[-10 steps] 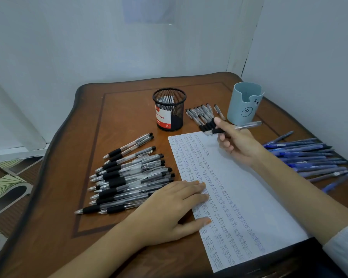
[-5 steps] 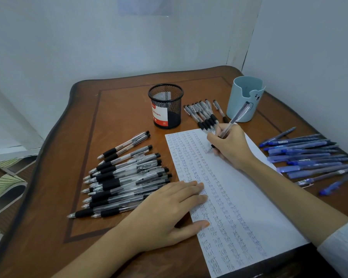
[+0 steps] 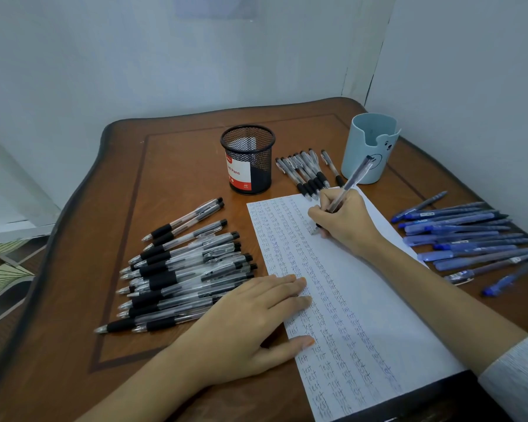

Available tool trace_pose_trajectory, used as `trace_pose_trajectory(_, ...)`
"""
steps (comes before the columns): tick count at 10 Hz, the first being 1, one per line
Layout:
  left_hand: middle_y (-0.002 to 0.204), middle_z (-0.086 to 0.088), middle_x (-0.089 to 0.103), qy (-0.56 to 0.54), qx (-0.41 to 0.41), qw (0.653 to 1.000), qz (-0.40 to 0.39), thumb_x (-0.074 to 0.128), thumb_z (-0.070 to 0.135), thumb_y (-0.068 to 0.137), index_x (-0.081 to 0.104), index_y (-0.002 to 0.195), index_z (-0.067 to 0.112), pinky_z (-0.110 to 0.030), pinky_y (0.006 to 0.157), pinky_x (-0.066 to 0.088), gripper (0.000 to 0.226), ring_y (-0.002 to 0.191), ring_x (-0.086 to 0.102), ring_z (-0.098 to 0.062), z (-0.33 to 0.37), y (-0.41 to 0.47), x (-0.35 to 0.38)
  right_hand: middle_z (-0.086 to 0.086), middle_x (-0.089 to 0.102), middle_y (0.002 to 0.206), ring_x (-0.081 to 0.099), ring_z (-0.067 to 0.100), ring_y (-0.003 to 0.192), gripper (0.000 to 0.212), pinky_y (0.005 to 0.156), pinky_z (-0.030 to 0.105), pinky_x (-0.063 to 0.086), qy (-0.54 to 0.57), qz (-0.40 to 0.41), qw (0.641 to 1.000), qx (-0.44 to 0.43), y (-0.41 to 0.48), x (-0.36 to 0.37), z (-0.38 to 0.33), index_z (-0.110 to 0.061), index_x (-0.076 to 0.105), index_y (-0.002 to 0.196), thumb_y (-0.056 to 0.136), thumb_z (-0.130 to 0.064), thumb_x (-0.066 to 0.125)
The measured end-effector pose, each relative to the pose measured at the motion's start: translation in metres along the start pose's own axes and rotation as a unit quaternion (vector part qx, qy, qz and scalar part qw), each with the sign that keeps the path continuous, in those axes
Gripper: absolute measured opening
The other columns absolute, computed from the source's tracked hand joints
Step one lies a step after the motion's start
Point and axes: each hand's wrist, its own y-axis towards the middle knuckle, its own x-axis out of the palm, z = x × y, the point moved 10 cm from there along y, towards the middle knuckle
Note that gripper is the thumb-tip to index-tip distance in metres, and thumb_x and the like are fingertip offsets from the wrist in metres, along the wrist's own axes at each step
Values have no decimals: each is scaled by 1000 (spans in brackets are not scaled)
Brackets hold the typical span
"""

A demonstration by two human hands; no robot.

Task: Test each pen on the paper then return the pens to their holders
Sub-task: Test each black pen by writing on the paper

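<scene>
A white sheet of paper [image 3: 378, 300] covered in rows of the word "test" lies on the wooden table [image 3: 180, 166]. My right hand [image 3: 345, 222] grips a clear black-grip pen [image 3: 352, 181] in a writing hold, tip down on the paper's upper part. My left hand [image 3: 250, 318] lies flat with straight fingers on the paper's left edge. A black mesh holder [image 3: 248, 159] and a light blue cup holder [image 3: 368, 147] stand behind the paper.
Several black-grip pens [image 3: 180, 269] lie in a pile left of the paper, and a smaller bunch of black pens [image 3: 305, 175] lies between the two holders. Several blue pens [image 3: 464, 239] lie to the right, near the wall. White walls close in behind and to the right.
My right hand turned the pen from lying sideways in the fingers to a writing hold and lowered its tip onto the paper. My left hand stayed in place.
</scene>
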Motion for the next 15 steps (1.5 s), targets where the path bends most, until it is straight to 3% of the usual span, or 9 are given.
trace_pose_trajectory(5, 136, 4, 55, 1, -3, 1000, -8, 45, 53, 97, 59, 128, 19, -24, 111, 31, 48, 131, 44, -7, -1, 0, 1, 2, 37, 48, 49, 13, 36, 42, 38, 18, 38, 7, 25, 999, 18, 3, -8, 4, -11, 37, 54, 84, 8, 58)
trace_pose_trajectory(7, 136, 4, 55, -1, 0, 1000, -3, 46, 53, 97, 60, 127, 19, -26, 110, 34, 47, 131, 45, -8, -1, 0, 2, 8, 46, 53, 57, 13, 40, 38, 39, 18, 40, -19, -12, 1000, 15, 4, -4, 3, -10, 41, 56, 86, 3, 61)
trace_pose_trajectory(8, 136, 3, 55, -1, 1, 1000, -4, 46, 53, 97, 59, 127, 19, -25, 110, 33, 47, 131, 45, -8, 0, 0, 2, 10, 48, 54, 57, 11, 39, 30, 40, 18, 42, -24, -10, 1000, 10, 3, -3, 3, 0, 46, 61, 86, 2, 61)
trace_pose_trajectory(10, 137, 3, 55, 0, 2, 1000, -5, 46, 52, 97, 59, 128, 19, -27, 109, 35, 47, 130, 46, -8, -1, -1, 2, 13, 48, 58, 56, 11, 39, 31, 40, 18, 43, -22, -22, 999, 8, 3, -2, 2, -3, 46, 60, 85, 4, 61)
trace_pose_trajectory(15, 137, 4, 55, 3, 0, 1000, -6, 45, 53, 97, 59, 128, 19, -26, 110, 33, 48, 131, 45, -8, -1, 0, 2, 7, 42, 52, 55, 10, 39, 38, 40, 17, 39, -20, -5, 1000, -8, 5, -3, 5, -9, 40, 56, 85, 5, 59)
